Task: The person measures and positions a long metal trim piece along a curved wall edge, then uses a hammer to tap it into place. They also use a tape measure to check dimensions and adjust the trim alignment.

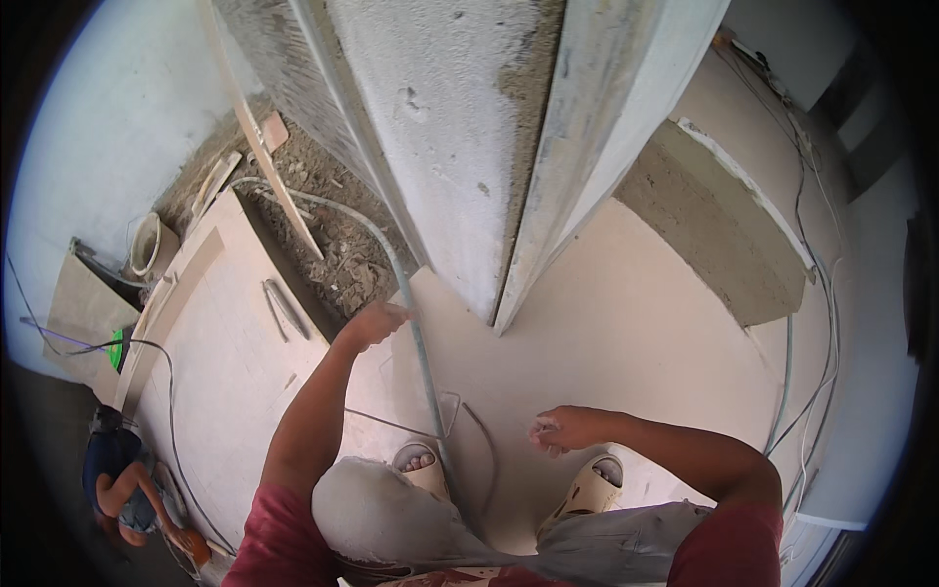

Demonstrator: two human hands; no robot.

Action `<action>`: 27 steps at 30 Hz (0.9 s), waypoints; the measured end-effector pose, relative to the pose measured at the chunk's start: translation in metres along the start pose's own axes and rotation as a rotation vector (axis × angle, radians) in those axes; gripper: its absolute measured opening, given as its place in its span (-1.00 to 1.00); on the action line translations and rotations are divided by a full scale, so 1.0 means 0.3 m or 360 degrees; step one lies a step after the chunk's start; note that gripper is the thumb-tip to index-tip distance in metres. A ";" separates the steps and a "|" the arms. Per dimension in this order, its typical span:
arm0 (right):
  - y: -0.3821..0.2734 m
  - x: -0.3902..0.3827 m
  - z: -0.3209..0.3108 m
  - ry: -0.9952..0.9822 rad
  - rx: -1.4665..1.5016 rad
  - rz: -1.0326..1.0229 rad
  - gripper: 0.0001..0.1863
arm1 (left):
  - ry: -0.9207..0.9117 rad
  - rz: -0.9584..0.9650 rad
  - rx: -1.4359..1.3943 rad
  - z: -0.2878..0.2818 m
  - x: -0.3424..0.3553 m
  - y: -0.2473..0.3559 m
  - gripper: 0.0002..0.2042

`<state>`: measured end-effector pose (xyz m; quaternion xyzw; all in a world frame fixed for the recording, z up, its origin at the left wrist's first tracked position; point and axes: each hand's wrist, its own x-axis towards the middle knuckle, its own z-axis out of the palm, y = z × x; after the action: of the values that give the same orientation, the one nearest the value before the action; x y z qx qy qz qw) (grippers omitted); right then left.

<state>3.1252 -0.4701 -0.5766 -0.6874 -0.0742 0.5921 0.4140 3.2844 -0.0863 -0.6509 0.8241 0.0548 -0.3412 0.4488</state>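
My left hand (pixel 372 327) reaches forward with its fingers drawn together. Its fingertips meet the line of a pale green hose (pixel 421 360); whether they grip it or only hover over it I cannot tell. Lower and to the right, my right hand (pixel 569 430) hangs over the floor (pixel 528 362), fingers loosely bent and apart, pale dust on them, nothing visible in them. Ahead of both hands stands a plastered wall corner (pixel 450 147), with a darker raw strip along its edge. A thin bent metal rod (pixel 452 411) lies by my sandal (pixel 423 468).
Soil and rubble (pixel 357 264) fill a pit at the left, crossed by a long wooden strip (pixel 284 196). A bucket (pixel 152 245) stands beyond it. Another person (pixel 122 479) bends at the lower left. At the right are a rough cement block (pixel 714 225) and loose cables (pixel 829 323).
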 end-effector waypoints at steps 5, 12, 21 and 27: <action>0.466 -0.413 0.028 0.0074 -0.0312 0.1122 -0.63 | -0.0023 -0.0150 -0.0208 -0.020 -0.029 -0.085 -0.70; 0.932 -0.571 0.548 0.0087 -0.0184 0.1101 -0.59 | -0.0020 -0.0141 -0.0132 -0.018 -0.011 -0.071 -0.69; 0.937 -0.543 0.631 0.0442 0.0047 0.1046 -0.59 | -0.0014 -0.0267 -0.0032 -0.011 -0.023 -0.023 -0.71; 0.943 -0.548 0.634 0.0530 0.0093 0.1040 -0.59 | -0.0013 -0.0236 -0.0097 -0.022 0.011 -0.055 -0.70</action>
<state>2.8015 -0.6588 -0.6303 -0.7497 0.2346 0.5750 0.2288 3.2838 -0.0722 -0.6622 0.8023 0.1242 -0.3751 0.4474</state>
